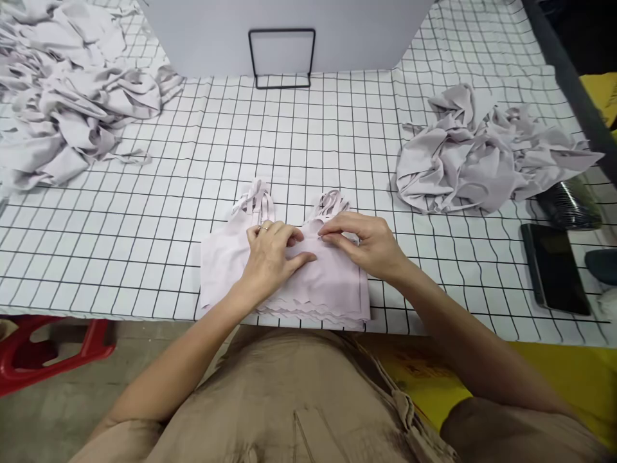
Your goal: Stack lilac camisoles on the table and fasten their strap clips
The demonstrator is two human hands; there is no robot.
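Observation:
A flat stack of pale pink strappy tops (pixel 328 280) lies at the table's front edge, their thin straps pointing away from me and their wavy hems towards me. My left hand (pixel 272 254) rests on the stack near its middle; its thumb is stretched out and its fingers are slightly bent, holding nothing. At the neckline by the right strap, my right hand (pixel 361 241) pinches the edge of the uppermost top between thumb and fingertips.
Crumpled pale garments (pixel 67 103) are heaped at the left, with a smaller pile (pixel 477 154) at the right. A phone (pixel 554 269) lies below that pile. A black wire stand (pixel 282 58) stands before a grey panel (pixel 207 32). A red stool (pixel 53 350) is at lower left.

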